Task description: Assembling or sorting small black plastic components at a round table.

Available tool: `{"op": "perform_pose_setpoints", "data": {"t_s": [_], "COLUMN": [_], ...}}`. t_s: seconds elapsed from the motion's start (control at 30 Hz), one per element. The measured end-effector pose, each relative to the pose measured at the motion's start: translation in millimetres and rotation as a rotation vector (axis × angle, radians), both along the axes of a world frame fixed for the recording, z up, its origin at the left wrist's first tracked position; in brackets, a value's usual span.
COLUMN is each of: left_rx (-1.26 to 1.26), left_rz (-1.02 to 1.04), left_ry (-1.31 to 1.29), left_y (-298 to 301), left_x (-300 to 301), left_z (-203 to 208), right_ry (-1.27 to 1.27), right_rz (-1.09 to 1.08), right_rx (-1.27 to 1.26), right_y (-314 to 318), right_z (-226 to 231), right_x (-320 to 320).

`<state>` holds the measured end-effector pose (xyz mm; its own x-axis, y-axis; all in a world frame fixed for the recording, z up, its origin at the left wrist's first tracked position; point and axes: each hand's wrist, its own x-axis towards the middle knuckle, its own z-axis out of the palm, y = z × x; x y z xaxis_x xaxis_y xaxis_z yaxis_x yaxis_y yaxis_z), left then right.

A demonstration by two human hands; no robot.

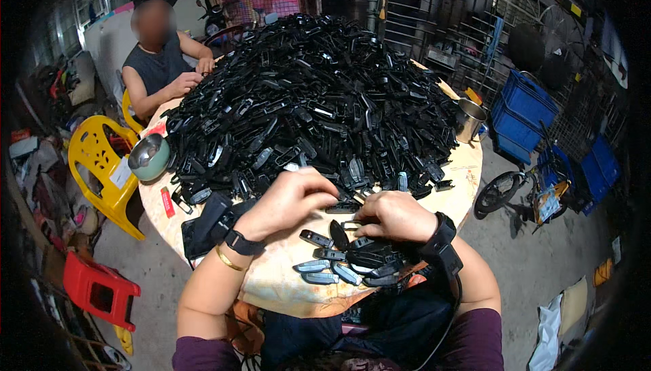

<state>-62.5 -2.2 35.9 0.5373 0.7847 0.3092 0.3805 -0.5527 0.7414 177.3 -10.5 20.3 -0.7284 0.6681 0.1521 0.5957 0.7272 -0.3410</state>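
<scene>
A round tabletop (pixel 274 286) carries a heap (pixel 319 100) of black plastic parts. Another person (pixel 157 66) sits at its far left, hands by the heap's edge. A smaller pile (pixel 369 259) lies at the near side. A green bowl (pixel 150 159) stands left, a metal mug (pixel 469 121) right. The left hand (pixel 295 198) bends its fingers over the heap's near edge; I cannot tell whether its grip holds anything. The right hand's (pixel 400 216) grip is pinched nearly closed on a small dark frame (pixel 350 225), beside the smaller pile.
</scene>
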Motion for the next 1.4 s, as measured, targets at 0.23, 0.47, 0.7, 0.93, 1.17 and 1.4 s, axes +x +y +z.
{"op": "perform_pose_setpoints", "data": {"t_s": [0.23, 0.47, 0.7, 0.93, 1.17, 1.4], "left_rx": [0.471, 0.639, 0.704, -0.211, -0.637, -0.015], "left_rz": [0.228, 0.16, 0.128, 0.043, -0.103, 0.096], "left_ry": [0.203, 0.53, 0.236, -0.381, -0.739, -0.348], "left_y": [4, 6, 4, 0, -2, -2], "left_x": [10, 31, 34, 33, 22, 27], "left_z": [-24, -33, -31, -31, -22, -26], "right_ry": [0.013, 0.126, 0.642, 0.589, 0.651, 0.756], "right_rz": [-0.039, -0.133, -0.097, -0.017, -0.131, -0.154], "right_rx": [0.031, 0.087, 0.284, 0.359, 0.213, 0.209], "right_y": [-2, 1, 1, 3, 3, -5], "right_z": [3, 10, -1, -7, -13, -9], "right_x": [3, 10, 0, -5, -8, -16]}}
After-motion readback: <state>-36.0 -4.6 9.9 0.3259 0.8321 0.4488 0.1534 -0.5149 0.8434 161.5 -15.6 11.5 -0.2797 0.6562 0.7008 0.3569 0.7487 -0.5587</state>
